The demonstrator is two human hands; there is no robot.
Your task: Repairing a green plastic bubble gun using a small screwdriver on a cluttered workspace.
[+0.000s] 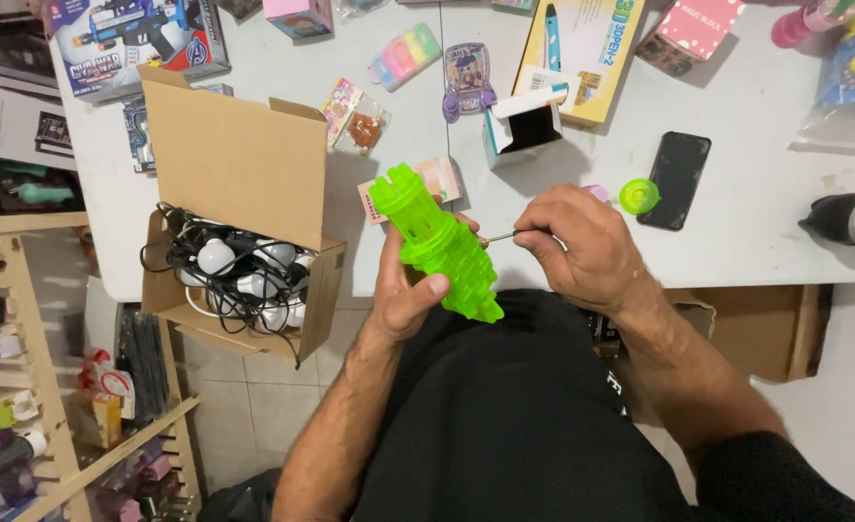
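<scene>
My left hand (403, 290) grips a bright green plastic toy (437, 242) with a ribbed, barrel-like body, held tilted above my lap. Pinched in my right hand (582, 242) is a thin metal screwdriver (498, 236), its tip touching the toy's right side. The handle is hidden in my fist. A small green round cap (639, 195) lies on the white table (756, 222) just beyond my right hand.
An open cardboard box (239, 184) with black cables and white bulbs hangs over the table's edge at left. A black phone (678, 179), an open small white box (524, 126), toy packages and a black cup (848, 220) lie on the table. Wooden shelves (31, 387) stand at left.
</scene>
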